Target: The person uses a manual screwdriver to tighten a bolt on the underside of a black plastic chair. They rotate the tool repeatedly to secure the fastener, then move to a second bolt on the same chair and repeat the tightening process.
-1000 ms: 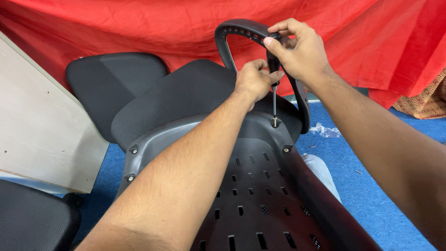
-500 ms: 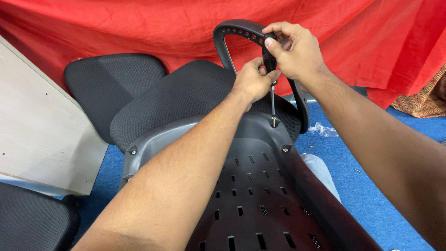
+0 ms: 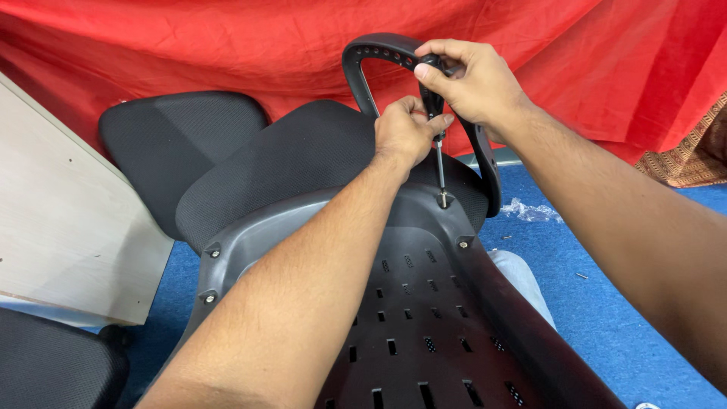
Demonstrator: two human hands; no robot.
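Two bare forearms reach over a slotted black plastic chair shell [image 3: 424, 318]. Left hand [image 3: 405, 132], fingers pinched narrow on the thin steel screwdriver shaft [image 3: 439, 170], tip seated in a screw recess [image 3: 443, 201] below. Right hand [image 3: 473, 79] wraps the black handle above; its grip sits slightly higher than a moment ago, beside the curved black armrest loop [image 3: 363, 64]. Red cloth backdrop [image 3: 189, 45] beyond.

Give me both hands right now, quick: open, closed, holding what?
Left hand: closed around the screwdriver shaft, tip in a screw on the chair's plastic frame.
Right hand: closed on the screwdriver handle, beside the armrest.
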